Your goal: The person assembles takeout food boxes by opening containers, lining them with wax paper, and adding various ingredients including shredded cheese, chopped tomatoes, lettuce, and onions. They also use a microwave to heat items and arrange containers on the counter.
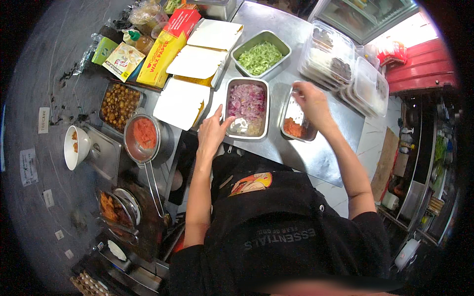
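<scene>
Chopped red onion [247,101] fills most of a rectangular metal pan [267,118] in front of me. At that pan's left side is my left hand [213,130], fingers apart, with fingertips close to the rim. My right hand [312,104] hangs over the far end of a smaller metal pan [310,136] on the right. Its fingers are bent together; I cannot make out whether anything is in them. Diced orange-red food, perhaps tomato [294,128], lies at the near end of this pan. Behind the onion stands a pan of shredded green vegetable [258,58].
Stacked clear plastic containers [328,54] stand at the right rear. White-lidded boxes [182,103] and a yellow box [160,59] line the left. A strainer with red pulp [143,133], a pan of small brown balls [120,106] and a white bowl [78,148] sit farther left.
</scene>
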### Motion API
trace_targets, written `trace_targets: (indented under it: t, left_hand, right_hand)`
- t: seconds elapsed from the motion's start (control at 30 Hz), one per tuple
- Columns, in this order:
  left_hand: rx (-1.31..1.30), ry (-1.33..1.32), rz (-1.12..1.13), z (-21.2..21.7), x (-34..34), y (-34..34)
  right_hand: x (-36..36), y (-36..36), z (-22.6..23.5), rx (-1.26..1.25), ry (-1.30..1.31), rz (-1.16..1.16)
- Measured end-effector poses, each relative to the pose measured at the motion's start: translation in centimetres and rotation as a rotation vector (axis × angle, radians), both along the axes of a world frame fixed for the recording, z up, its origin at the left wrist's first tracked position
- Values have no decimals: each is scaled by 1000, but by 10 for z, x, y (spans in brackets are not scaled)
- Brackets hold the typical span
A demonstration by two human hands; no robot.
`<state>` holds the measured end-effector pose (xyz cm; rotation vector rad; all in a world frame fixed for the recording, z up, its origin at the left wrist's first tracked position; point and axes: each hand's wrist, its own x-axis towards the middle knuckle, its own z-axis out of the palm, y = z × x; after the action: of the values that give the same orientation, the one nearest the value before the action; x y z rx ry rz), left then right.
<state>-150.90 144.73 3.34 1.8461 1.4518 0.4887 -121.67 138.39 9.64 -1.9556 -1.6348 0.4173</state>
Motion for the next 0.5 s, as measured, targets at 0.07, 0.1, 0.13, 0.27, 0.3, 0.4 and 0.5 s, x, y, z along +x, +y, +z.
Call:
trace_targets:
  t: [0.07,0.1,0.13,0.27,0.3,0.4,0.5]
  left_hand:
    - [4,122,38,48,5,14]
    - [23,95,132,64,9,29]
    - [179,16,184,63,8,47]
    - [220,-325,249,58,29,145]
    - [153,-285,265,60,39,165]
    - [-341,-732,419,19,57,227]
    - [-639,-937,520,11,73,257]
  right_hand:
    - [-36,10,-6,59,-100,193]
    - [-50,20,-18,-19,-84,242]
    - [-64,32,-26,-88,-148,259]
    - [-92,68,-66,-178,-362,216]
    - [-97,73,-72,-235,-387,188]
    - [-123,74,-85,-162,-603,117]
    - [-129,71,-87,-169,-566,121]
